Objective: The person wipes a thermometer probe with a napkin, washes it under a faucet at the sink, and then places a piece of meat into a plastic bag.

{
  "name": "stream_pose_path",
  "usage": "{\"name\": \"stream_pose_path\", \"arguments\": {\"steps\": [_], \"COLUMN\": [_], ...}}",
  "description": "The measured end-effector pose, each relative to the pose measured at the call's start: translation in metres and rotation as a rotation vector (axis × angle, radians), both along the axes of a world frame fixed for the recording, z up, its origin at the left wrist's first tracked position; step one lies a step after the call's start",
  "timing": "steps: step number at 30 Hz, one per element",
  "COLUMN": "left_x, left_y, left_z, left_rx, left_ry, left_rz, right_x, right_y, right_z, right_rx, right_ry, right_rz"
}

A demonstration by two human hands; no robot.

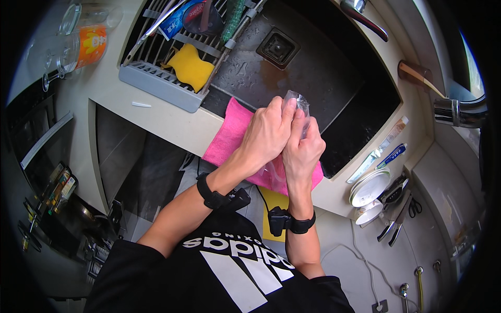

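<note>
My left hand [267, 131] and my right hand [303, 146] are close together over the front edge of the dark sink [332, 94]. Between them they pinch a piece of clear plastic, which looks like a bag [296, 98]. Its upper end sticks out past my fingertips. Below my hands a pink cloth [231, 125] drapes over the counter's edge and partly into the sink. Some clear plastic also shows against the cloth between my wrists; whether it belongs to the same piece I cannot tell.
A roll-up drying rack [164, 88] spans the sink's left, bearing a yellow sponge [190, 67] and toothpaste packaging [172, 25]. The faucet handle [366, 19] is at the back. Stacked bowls [370, 187] and knives [395, 219] lie right; glass jars [70, 51] stand left.
</note>
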State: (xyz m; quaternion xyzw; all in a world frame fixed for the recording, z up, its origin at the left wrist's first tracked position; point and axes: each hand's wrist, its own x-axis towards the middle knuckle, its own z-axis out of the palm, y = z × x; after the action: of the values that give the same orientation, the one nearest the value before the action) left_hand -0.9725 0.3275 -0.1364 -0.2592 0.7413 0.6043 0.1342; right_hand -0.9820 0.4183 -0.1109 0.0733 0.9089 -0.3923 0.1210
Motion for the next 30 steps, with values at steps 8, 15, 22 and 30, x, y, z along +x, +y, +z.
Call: {"name": "stream_pose_path", "arguments": {"steps": [8,15,22,30], "left_x": [0.0074,0.0078,0.0067,0.0046], "left_y": [0.0075,0.0091,0.0093,0.0086], "left_z": [-0.002,0.0006,0.0003,0.0023], "left_rx": [0.063,0.095,0.09,0.142], "left_ry": [0.055,0.049,0.044,0.039], "left_rz": [0.068,0.059,0.036,0.051], "right_x": [0.0081,0.0076,0.0068,0.0061], "right_y": [0.0048,0.0062,0.0068,0.0072], "right_z": [-0.003,0.002,0.0034,0.0021], "right_rx": [-0.009,0.005,0.023,0.015], "right_ry": [-0.004,0.002,-0.012,0.025], "right_rz": [0.002,0.021,0.034,0.046]}}
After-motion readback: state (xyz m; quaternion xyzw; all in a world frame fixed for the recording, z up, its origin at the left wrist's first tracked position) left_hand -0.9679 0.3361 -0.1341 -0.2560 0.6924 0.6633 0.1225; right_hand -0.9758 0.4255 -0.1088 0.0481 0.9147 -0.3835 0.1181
